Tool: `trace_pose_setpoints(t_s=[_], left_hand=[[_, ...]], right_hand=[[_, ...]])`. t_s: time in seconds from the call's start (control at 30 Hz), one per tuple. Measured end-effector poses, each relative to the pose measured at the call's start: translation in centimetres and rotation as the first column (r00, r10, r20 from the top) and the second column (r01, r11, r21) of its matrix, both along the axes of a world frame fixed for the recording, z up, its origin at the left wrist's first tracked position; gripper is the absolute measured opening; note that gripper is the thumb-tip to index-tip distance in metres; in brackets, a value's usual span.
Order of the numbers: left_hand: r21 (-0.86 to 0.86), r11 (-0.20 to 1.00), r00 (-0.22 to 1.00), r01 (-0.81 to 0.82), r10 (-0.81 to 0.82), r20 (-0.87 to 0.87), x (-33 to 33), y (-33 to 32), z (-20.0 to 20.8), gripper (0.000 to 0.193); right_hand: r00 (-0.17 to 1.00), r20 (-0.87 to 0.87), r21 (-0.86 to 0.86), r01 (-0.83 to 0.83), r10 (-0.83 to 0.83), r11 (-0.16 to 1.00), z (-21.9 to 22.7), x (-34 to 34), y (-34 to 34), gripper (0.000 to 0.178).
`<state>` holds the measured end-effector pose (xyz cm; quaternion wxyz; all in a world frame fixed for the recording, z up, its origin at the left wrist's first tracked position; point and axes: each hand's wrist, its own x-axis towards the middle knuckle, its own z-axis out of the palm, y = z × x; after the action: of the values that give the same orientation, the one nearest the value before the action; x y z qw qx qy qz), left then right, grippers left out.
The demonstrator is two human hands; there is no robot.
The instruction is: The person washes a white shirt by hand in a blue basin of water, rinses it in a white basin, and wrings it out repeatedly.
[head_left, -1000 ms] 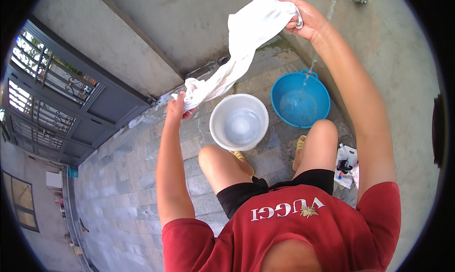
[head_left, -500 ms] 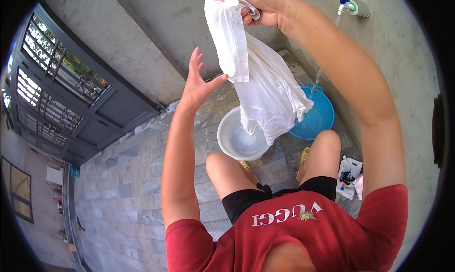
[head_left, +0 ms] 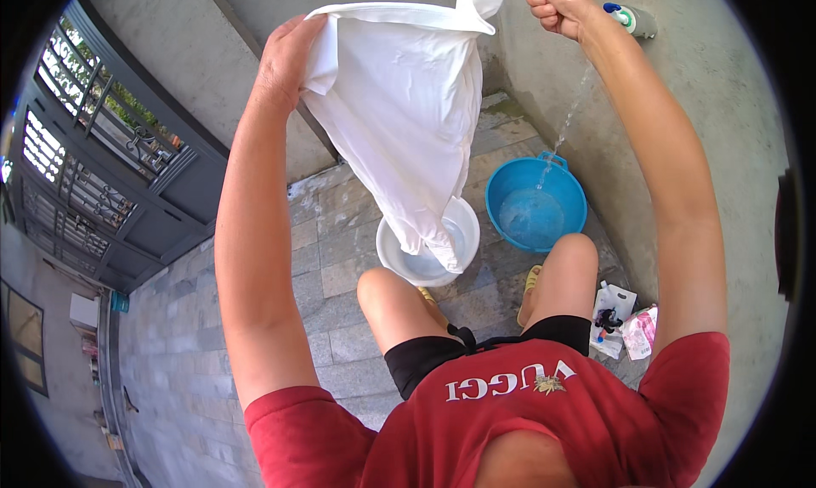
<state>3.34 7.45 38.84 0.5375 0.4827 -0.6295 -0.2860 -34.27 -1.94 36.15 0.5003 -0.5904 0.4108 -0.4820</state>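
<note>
A white garment [head_left: 395,97] hangs in front of me, with a wide band along its upper edge. My left hand [head_left: 289,59] grips that edge at its left corner. Close beside the curled right end of the band is my right hand [head_left: 557,5], its fingers bent closed; a small gap shows between them and the fabric, and I see nothing in them. The garment's lower end dangles over the white basin [head_left: 387,254] and hides part of its inside.
Water runs from a wall tap [head_left: 625,16] into a blue basin [head_left: 535,233] beside the white one. Pouches [head_left: 614,305] lie on the paving by my right knee. A grey metal gate [head_left: 153,207] stands at the left; a concrete wall [head_left: 722,148] rises at the right.
My left hand, open before, has taken hold of the garment and moved left and up. My right hand has come off the fabric and moved right. The garment is spread wider, clear of the blue basin.
</note>
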Motion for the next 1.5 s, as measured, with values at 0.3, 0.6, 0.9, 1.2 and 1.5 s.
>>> trace_pose_setpoints(t_s=[0.3,0.6,0.9,1.2,1.5], left_hand=[[-0.036,0.998,0.964,-0.052,0.06,0.261,-0.5,-0.1,5.0,0.027],[-0.156,0.984,0.932,-0.089,0.138,0.336,3.1,1.5,9.6,0.023],[-0.438,0.841,0.66,-0.319,0.529,0.534,10.3,2.9,7.4,0.034],[-0.531,0.805,0.482,-0.267,0.588,0.649,16.2,-0.9,6.2,0.039],[-0.608,0.76,0.464,-0.231,0.635,0.617,15.5,-1.0,9.2,0.042]], right_hand=[[0.917,-0.374,-0.256,-0.242,0.135,0.936,-5.5,13.1,9.1,0.094],[0.916,-0.402,-0.369,-0.16,-0.002,0.915,-12.5,21.6,11.4,0.055],[0.962,-0.239,-0.409,0.023,-0.132,0.912,-4.3,7.2,2.1,0.023],[0.884,-0.292,-0.664,0.086,-0.364,0.743,8.6,4.9,6.0,0.021],[0.777,-0.33,-0.712,0.169,-0.536,0.682,12.8,1.7,8.2,0.022]])
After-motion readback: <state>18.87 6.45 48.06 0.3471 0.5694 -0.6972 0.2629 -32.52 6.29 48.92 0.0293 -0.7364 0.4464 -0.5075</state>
